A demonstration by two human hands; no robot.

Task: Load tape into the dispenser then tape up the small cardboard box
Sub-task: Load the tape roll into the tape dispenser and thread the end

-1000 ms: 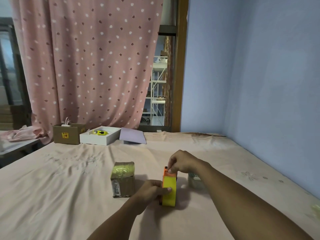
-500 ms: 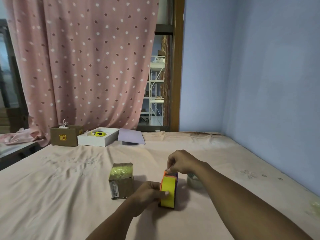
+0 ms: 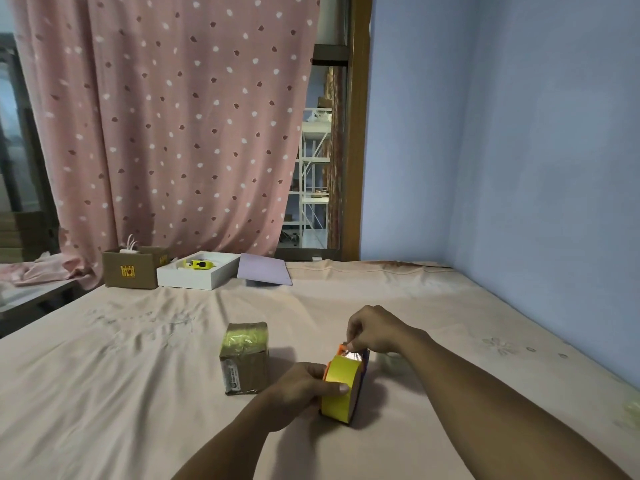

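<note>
The yellow tape roll stands on edge on the pink bedsheet, seated in an orange dispenser. The left hand grips the roll's left side, thumb pressed flat across its face. The right hand is above the roll, fingertips pinched together at the dispenser's top edge, probably on the loose tape end, though that is too small to confirm. The small cardboard box sits just left of the roll, apart from it.
</note>
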